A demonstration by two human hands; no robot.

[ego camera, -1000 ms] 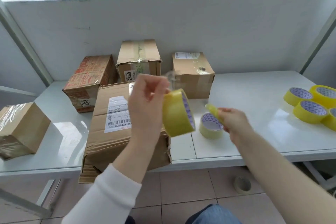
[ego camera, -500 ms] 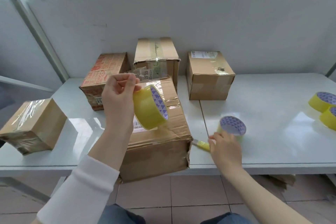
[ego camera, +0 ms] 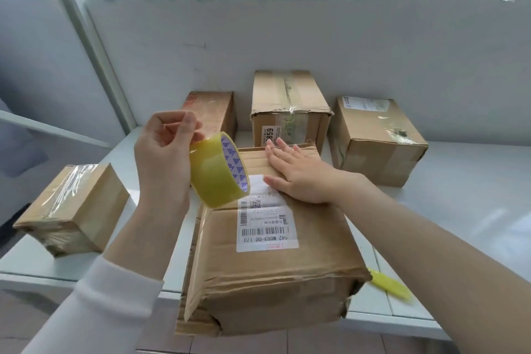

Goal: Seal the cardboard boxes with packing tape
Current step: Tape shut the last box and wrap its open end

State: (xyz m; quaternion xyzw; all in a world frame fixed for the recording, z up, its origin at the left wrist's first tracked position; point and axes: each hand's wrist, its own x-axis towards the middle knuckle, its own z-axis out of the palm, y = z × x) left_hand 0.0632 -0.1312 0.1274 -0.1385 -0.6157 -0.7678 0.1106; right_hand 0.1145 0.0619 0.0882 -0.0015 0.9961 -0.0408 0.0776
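Observation:
A large worn cardboard box (ego camera: 267,273) with a white shipping label lies at the table's front edge, jutting over it. My left hand (ego camera: 163,158) holds a yellow roll of packing tape (ego camera: 215,172) up above the box's left side, thumb and fingers pinching near the roll's top. My right hand (ego camera: 298,172) lies flat, fingers spread, on the far part of the box's top. A yellow-handled cutter (ego camera: 390,286) rests on the table just right of the box.
Three more cardboard boxes stand at the back against the wall: a printed one (ego camera: 212,112), a tall one (ego camera: 290,109) and one at the right (ego camera: 376,138). A tape-wrapped box (ego camera: 74,210) sits at the left on the white table (ego camera: 465,210).
My right hand has left the cutter on the table and moved up onto the box's top. My left hand still holds the tape roll above the box. The view has shifted left.

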